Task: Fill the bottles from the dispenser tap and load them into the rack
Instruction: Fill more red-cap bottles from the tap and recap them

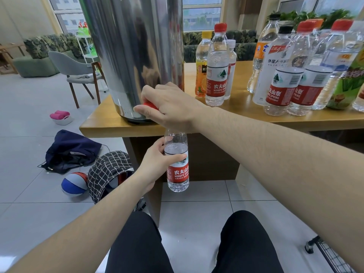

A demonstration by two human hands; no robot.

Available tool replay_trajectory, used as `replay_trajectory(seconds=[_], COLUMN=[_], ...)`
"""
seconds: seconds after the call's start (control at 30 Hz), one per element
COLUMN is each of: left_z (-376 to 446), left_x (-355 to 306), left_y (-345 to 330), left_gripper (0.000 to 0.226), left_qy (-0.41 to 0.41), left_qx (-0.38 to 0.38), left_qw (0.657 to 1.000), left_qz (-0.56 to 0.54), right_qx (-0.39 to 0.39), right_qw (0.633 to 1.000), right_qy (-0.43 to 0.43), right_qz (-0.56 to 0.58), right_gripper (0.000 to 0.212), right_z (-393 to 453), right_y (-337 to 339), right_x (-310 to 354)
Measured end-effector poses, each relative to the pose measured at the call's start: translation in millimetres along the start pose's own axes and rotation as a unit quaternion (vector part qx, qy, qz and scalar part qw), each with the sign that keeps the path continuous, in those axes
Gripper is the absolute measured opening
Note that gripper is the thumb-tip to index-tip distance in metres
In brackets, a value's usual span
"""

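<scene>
Stainless steel fills the far left of my view: the tall shiny dispenser drum [134,56] stands on the near-left corner of the wooden table [246,119]. My right hand [169,107] curls over the red tap handle [150,106], fingers wrapped down on it. My left hand [157,164] grips the clear plastic bottle with the red label [177,164] just below the table edge, thumb across its front, water risen above the label. I judge filling is under way; I should keep the neck straight under the spout, hidden behind my right wrist, and release before overflow. The black wire rack [331,257] waits at near right.
</scene>
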State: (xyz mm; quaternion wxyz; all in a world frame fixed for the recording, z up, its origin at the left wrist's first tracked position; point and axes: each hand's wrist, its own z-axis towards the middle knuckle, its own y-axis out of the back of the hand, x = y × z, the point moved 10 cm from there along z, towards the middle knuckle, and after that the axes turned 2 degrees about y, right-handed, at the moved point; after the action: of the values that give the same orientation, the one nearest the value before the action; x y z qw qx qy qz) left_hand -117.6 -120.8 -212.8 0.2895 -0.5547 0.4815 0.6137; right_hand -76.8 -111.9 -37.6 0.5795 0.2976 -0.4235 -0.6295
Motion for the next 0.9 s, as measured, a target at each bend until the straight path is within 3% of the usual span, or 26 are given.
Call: replay_trajectory(seconds=[0.9], left_z=[1.5], left_x=[-1.0], left_y=[-1.2], left_gripper=[0.051], left_qy=[-0.013], left_qx=[0.01], left_qw=[1.0], left_qz=[-0.006], right_qx=[0.023], right_qw=[1.0], right_qy=[0.007], right_qz=[-0.002], right_gripper=[0.024], right_z=[0.0], right_y=[-1.0], right_x=[-1.1])
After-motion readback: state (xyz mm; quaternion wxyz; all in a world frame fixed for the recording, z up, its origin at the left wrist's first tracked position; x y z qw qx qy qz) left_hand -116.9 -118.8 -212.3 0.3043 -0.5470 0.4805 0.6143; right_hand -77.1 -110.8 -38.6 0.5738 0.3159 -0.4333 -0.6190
